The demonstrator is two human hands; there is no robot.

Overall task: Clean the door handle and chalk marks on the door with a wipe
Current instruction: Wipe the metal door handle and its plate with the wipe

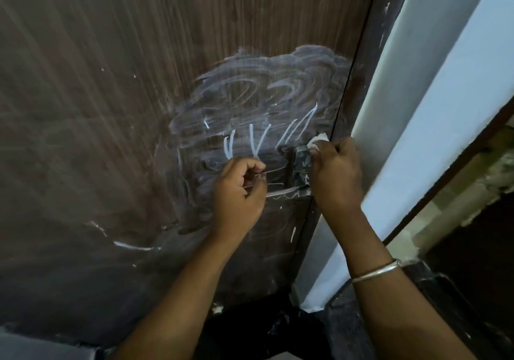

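Observation:
A dark brown wooden door (111, 95) carries white chalk marks (256, 140) and a wide smeared chalk haze above the handle. The metal door handle (281, 190) sticks out to the left from its plate (301, 165) near the door's right edge. My left hand (239, 193) grips the free end of the handle lever. My right hand (333, 173) holds a crumpled white wipe (317, 141) and presses it against the top of the handle plate. A metal bangle sits on my right wrist.
A white door frame (417, 109) runs along the door's right edge. Beyond it, at the right, is a rough unfinished wall edge (472, 170). More chalk streaks (130, 245) lie low on the left of the door. Dark floor (278, 332) shows below.

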